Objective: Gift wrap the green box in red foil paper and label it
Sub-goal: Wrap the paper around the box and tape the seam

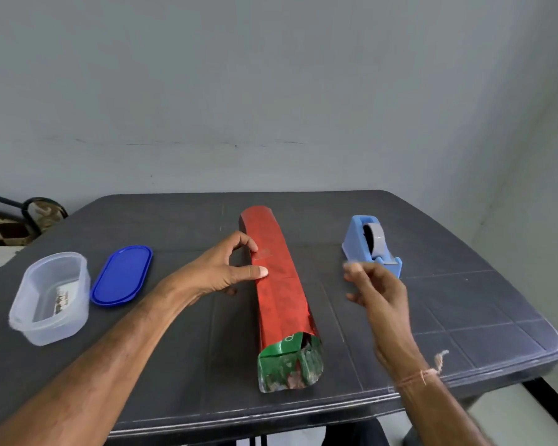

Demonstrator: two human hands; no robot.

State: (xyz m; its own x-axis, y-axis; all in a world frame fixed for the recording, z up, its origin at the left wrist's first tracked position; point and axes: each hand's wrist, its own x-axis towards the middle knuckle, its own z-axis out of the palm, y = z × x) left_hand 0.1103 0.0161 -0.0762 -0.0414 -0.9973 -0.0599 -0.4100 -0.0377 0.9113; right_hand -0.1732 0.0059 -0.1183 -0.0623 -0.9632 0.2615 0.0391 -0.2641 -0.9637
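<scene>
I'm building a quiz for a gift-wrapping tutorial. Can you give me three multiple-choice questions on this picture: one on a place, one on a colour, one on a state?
1. Where does the tape dispenser stand relative to the foil-wrapped box?
A. to its right
B. to its left
C. on top of it

2. What colour is the lid lying beside the clear container?
A. red
B. blue
C. green

3. How is the near end of the box?
A. folded and taped shut
B. open, with green showing
C. covered by a label

Answers:
1 A: the dispenser sits off the box's right side.
2 B: the oval lid is plain blue.
3 B: the foil gapes open there and green shows inside.
</scene>
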